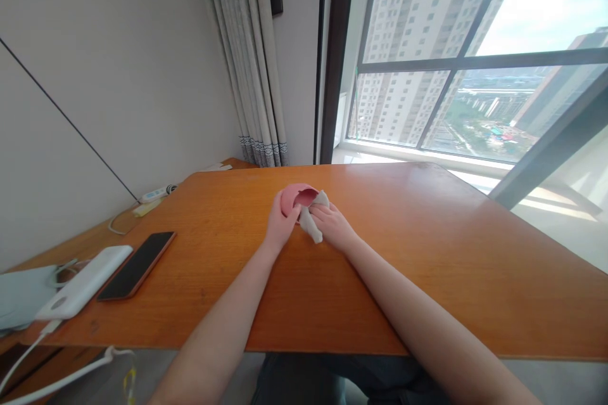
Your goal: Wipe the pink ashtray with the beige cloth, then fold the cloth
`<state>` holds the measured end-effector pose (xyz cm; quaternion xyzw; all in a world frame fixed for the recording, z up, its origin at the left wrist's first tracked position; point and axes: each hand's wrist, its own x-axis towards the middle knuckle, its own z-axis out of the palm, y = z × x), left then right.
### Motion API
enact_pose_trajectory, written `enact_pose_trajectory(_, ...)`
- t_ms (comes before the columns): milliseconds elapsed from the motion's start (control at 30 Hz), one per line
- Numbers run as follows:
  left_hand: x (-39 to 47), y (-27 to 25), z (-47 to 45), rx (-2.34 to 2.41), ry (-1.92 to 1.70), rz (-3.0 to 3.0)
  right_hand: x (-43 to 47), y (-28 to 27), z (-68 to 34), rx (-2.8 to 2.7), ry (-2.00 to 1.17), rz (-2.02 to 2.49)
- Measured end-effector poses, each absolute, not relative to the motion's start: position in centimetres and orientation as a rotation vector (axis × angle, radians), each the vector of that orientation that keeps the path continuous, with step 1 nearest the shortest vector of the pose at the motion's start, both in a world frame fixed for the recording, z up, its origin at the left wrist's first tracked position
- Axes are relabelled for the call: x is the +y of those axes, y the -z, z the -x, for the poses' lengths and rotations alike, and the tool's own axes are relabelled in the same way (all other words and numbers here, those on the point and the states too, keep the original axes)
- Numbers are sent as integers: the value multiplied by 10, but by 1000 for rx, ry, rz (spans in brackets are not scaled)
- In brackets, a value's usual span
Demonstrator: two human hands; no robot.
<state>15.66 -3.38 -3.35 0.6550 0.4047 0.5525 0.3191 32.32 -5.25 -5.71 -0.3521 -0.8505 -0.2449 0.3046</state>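
A pink, rounded, hollow object like a bowl or cup (291, 194) is tilted so that its opening faces right, over the middle of the wooden table. My left hand (281, 222) grips it from the left side, with the thumb near the rim. In my right hand (334, 225) is a white tissue or cloth (310, 225), pressed at the opening of the pink object. One end of the cloth hangs down between my hands, and another end sticks up above my right fingers. The right fingertips are partly hidden by the cloth.
On the wooden table (213, 265), a dark-screened phone (137, 265) lies at left beside a white power bank (88, 281) with a cable plugged in. A power strip (154, 194) rests at the back left by the wall. A large window (437, 69) stands behind at right.
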Motion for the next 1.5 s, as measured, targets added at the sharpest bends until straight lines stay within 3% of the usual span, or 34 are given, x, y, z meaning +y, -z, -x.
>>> enact_pose_trajectory(300, -44, 48, -175, 882, -1401, -1546, -54, 71, -318, -2083, 561, 1190)
enact_pose_trajectory(733, -28, 36, -145, 1126, -1386, -1800, -52, 58, -323, -2330, 575, 1040)
enact_pose_trajectory(1100, -54, 46, -179, 1061, -1562, -1556, -56, 69, -317, -2180, 558, 1120)
enact_pose_trajectory(1333, -39, 28, -152, 1040, -1382, -1684, -52, 67, -319, -2182, 654, 1019)
enact_pose_trajectory(1500, -52, 43, -177, 979, -1563, -1471, -59, 69, -315, -2128, 655, 1081)
